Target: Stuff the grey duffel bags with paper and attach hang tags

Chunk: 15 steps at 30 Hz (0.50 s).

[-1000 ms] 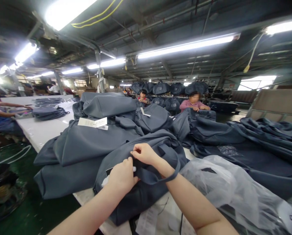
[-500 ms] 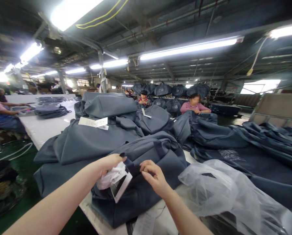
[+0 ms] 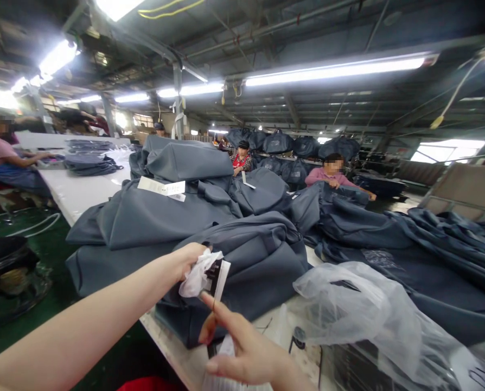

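Note:
A dark blue-grey bag (image 3: 259, 260) lies in front of me on the white table. My left hand (image 3: 191, 258) is closed at its near side, around white crumpled wrapping (image 3: 196, 281); whether this is thin plastic or tissue I cannot tell. Beside the wrapping hangs a black-and-white tag (image 3: 222, 279). My right hand (image 3: 244, 342) is just below, fingers apart, the index fingertip at the lower end of the wrapping and tag. White labels (image 3: 226, 347) lie partly hidden beneath that hand.
More blue-grey bags (image 3: 165, 214) are heaped behind, one bearing paper tags (image 3: 161, 187). Clear plastic bags (image 3: 364, 309) lie at right, near flat bag pieces (image 3: 389, 271). Co-workers sit beyond the heap and at far left. The table's edge (image 3: 165, 347) runs along my left.
My right hand has come down and toward me, from the bag's top to below the tag. My left hand has lifted the wrapping and tag slightly. The view has shifted a little.

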Tool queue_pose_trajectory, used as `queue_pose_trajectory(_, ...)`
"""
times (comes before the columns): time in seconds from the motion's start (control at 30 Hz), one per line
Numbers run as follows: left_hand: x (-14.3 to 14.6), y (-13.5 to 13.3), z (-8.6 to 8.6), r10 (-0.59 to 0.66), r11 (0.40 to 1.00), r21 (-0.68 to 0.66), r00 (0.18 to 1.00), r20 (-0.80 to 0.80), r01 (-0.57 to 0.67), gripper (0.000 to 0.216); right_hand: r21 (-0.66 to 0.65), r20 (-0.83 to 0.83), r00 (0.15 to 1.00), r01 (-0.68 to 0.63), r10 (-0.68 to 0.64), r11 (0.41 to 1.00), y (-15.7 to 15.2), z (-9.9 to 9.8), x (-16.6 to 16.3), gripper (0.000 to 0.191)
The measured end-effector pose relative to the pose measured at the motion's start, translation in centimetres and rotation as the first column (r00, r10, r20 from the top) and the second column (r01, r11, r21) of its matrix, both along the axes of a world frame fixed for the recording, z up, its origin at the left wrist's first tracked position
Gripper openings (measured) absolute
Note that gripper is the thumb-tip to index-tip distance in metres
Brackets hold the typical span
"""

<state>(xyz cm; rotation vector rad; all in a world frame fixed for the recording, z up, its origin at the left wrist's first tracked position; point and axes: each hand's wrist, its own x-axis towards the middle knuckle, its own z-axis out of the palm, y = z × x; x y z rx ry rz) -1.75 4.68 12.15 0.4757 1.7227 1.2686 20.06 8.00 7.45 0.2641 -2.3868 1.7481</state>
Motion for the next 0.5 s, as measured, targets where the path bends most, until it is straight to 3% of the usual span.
queue_pose_trajectory(0.17,2.6,-1.0,0.7,-0.035,0.999,-0.007,0.959,0.282,0.039,0.029,0.166,-0.026,0.988,0.152,-0.15,0.974,-3.6,-4.3,-1.4,0.102)
queue_pose_trajectory(0.27,3.6,-2.5,1.5,-0.098,0.995,0.024,0.915,0.391,0.096,0.026,0.185,-0.064,0.942,0.336,-0.33,0.924,-4.1,-6.9,-3.2,0.094)
queue_pose_trajectory(0.4,3.4,-3.9,2.0,-0.136,0.991,0.074,0.892,0.432,0.115,0.029,0.117,-0.111,0.859,0.511,-0.5,0.851,-4.1,-9.5,-4.3,0.077)
queue_pose_trajectory(0.5,2.9,-3.8,1.4,-0.126,0.988,0.127,0.914,0.386,0.083,0.035,0.204,-0.146,0.847,0.531,-0.511,0.822,-5.6,-10.4,-4.1,0.09)
